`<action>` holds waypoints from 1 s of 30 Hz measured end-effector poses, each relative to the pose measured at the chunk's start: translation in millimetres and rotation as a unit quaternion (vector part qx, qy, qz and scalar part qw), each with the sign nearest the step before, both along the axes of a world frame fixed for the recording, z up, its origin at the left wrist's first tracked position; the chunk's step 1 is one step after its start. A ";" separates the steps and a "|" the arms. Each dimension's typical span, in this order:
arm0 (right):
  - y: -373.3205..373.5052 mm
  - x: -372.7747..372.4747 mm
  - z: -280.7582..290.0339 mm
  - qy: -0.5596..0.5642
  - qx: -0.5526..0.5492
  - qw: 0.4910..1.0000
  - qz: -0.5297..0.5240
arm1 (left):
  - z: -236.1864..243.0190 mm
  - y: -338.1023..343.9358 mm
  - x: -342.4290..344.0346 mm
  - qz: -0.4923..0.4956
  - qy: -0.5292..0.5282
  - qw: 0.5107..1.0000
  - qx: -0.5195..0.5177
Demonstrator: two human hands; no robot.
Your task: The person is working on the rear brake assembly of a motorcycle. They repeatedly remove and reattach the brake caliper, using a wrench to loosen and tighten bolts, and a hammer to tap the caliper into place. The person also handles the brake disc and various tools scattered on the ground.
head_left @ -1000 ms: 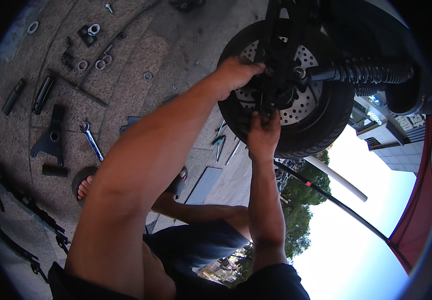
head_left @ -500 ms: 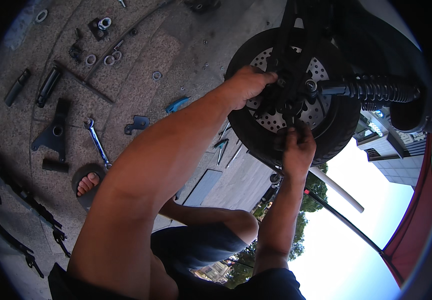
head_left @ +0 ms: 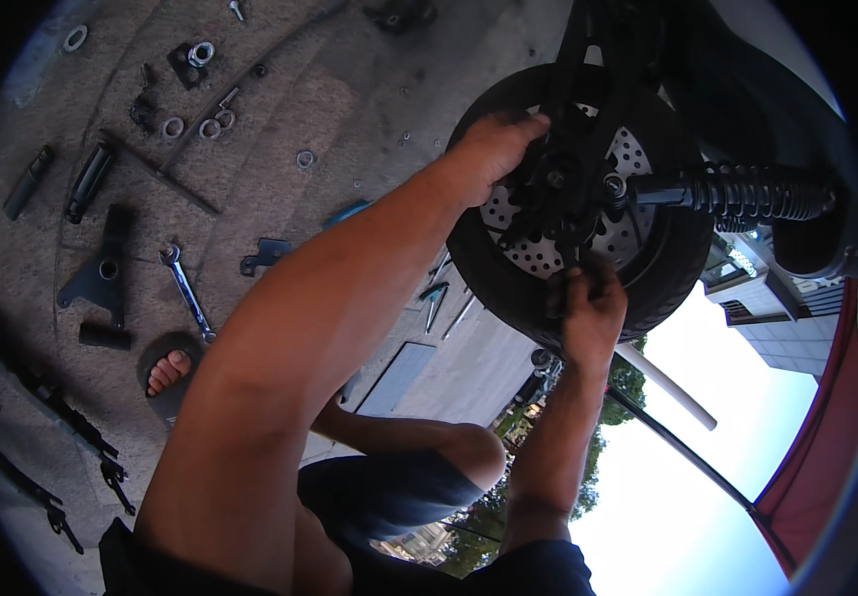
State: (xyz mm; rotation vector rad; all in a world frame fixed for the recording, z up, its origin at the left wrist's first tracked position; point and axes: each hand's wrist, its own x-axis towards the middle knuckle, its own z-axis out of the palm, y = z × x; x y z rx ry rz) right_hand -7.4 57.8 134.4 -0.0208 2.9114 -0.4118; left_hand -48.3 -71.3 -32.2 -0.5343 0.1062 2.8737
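A wheel with a black tyre and perforated silver disc hangs at upper right inside black linkage. My left hand grips the linkage above and left of the hub, thumb uppermost and other fingers mostly hidden. My right hand is lower on the wheel, fingers curled on a small dark piece below the hub, too shadowed to name. A black coil-spring shock absorber runs from beside the hub to the right.
On the paving lie a spanner, a black bracket, several washers, tubes, small plates, pliers and long black parts. My sandalled foot is by the spanner. A red canopy is at right.
My right hand has moved down and rightward from just below the hub. My left hand has shifted a little higher on the linkage. The whole view has shifted slightly.
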 end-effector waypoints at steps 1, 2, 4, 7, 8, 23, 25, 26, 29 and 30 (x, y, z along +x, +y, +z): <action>0.4 -0.4 0.0 -0.005 -0.002 1.000 -0.007 | 1.0 2.2 -2.1 0.002 0.000 1.000 -0.021; 0.9 -0.6 -0.3 0.007 0.029 0.999 0.017 | 0.6 3.6 -4.1 -0.004 -0.001 0.999 -0.043; 2.0 0.0 -0.7 0.012 0.083 0.996 0.041 | -5.1 1.5 -8.0 -0.015 -0.020 0.999 0.035; 2.9 2.6 -3.6 0.052 0.164 0.981 0.090 | -13.3 -5.7 -9.2 -0.033 -0.028 0.996 0.075; 2.6 2.9 -4.4 0.062 0.175 0.978 0.099 | -16.0 -8.7 -8.7 -0.044 -0.031 0.996 0.075; -6.8 -5.3 2.6 0.001 0.152 0.983 0.100 | -32.8 -0.3 -6.2 -0.070 0.060 0.991 0.101; -6.8 -5.9 4.1 0.002 0.168 0.980 0.109 | -32.5 2.2 -8.5 -0.066 0.064 0.992 0.087; -6.5 -6.0 4.8 0.002 0.177 0.978 0.112 | -32.6 3.3 -9.8 -0.060 0.069 0.995 0.043; -5.1 -7.0 5.6 -0.003 0.168 0.979 0.115 | -34.4 4.5 -16.5 -0.058 0.092 0.992 -0.063; -4.6 -7.5 5.5 -0.005 0.154 0.981 0.119 | -35.4 4.7 -18.5 -0.067 0.106 0.989 -0.081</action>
